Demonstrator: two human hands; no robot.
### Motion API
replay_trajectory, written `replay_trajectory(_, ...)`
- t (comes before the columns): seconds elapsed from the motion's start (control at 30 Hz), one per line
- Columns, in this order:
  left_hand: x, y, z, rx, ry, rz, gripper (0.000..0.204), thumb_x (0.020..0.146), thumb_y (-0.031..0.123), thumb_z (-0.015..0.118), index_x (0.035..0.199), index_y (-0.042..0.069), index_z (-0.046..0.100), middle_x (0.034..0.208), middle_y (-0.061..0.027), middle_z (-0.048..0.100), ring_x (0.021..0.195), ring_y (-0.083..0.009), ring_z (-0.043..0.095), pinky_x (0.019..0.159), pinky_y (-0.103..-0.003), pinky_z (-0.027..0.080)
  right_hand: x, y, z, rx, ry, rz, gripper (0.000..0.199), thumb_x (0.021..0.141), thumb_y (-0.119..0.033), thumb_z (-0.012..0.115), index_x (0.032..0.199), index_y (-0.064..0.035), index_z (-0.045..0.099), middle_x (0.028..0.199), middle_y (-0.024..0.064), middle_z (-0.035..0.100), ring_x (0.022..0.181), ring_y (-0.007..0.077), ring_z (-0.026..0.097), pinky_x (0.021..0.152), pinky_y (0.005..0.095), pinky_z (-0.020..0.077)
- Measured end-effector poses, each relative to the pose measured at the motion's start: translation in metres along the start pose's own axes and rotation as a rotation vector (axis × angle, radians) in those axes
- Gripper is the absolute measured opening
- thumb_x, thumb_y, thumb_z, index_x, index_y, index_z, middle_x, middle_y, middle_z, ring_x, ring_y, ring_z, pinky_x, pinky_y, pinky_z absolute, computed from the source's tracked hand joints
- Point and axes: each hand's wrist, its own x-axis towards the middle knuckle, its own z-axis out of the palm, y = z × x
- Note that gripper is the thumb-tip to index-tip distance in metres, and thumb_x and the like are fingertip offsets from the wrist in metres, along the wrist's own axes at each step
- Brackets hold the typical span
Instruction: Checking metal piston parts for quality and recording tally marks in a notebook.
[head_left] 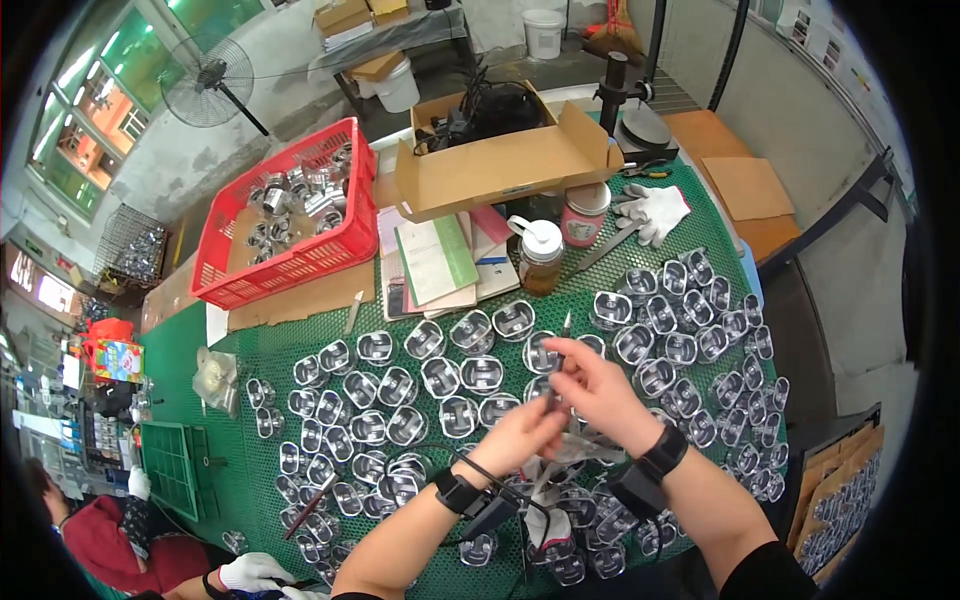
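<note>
Right hand gripping thin metal tool, fingers closing around shaft, tip pointing up. Left hand pinching tool's lower end. Both hovering over metal cups covering green desk.

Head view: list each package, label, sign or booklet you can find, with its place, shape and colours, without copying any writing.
Cardboard box: table's far side, open flaps, brown.
Jar: right of box, round, pink label.
Bottle: beside jar, white cap, amber contents.
Green booklet: left of bottle, flat, rectangular.
Colourful packet: far left, red-edged.

Thin metal tool; upright, pointed tip up; pinched above shiny pistons.
</note>
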Motion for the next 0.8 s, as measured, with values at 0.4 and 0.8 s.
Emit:
replay_trajectory(0.4, 0.084, 0.017, -0.127, 0.042, 0.865, 0.31, 0.061, 0.092, 0.032, 0.059, 0.136, -0.002, 0.035, 0.121, -0.0167, 0.056, 0.109, -0.0207, 0.054, 0.094, -0.031, 0.042, -0.139, 0.013, -0.01, -0.305, -0.325, 0.209, 0.033, 0.088, -0.013, 0.062, 0.121, -0.0081, 0.059, 0.096, 0.0067, 0.067, 0.081, 0.0143, 0.065, 0.07, 0.0267, 0.0519)
replay_trajectory(0.8, -0.061, 0.023, 0.061, 0.722, 0.667, 0.415, 0.03, 0.083, 0.008, 0.062, 0.113, 0.004, 0.058, 0.106, -0.0146, 0.061, 0.099, -0.0304, 0.06, 0.084, -0.035, 0.048, -0.157, -0.011, 0.005, -0.123, -0.448, 0.008, 0.026, 0.09, -0.015, 0.06, 0.115, -0.007, 0.061, 0.097, 0.0086, 0.065, 0.082, 0.0192, 0.064, 0.072, 0.029, 0.0504)
